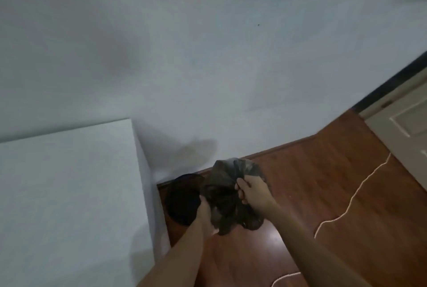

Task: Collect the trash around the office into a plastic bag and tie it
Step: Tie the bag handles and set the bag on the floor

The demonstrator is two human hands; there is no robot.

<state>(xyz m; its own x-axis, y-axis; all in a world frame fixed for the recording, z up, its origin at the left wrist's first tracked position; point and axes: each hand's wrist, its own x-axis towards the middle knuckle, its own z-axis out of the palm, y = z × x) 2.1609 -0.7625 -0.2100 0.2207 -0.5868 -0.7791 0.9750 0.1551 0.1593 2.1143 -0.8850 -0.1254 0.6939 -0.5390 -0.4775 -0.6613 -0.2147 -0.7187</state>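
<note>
Both forearms are reaching forward over the wooden floor (300, 182). Left hand (204, 214) is gripping the near side of the dark plastic bag (227, 196), and right hand (250, 191) is pinching its bunched top edge (fingers curled tight). Just left of the hands, a dark bin (182, 199) is sitting beside the white desk (69, 194); right of them, a white cord (355, 194) is trailing.

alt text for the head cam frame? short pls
Two bare hands, left hand and right hand, grip a crumpled dark plastic bag above a wooden floor. A dark round bin sits beside a white cabinet, below a white wall.
</note>
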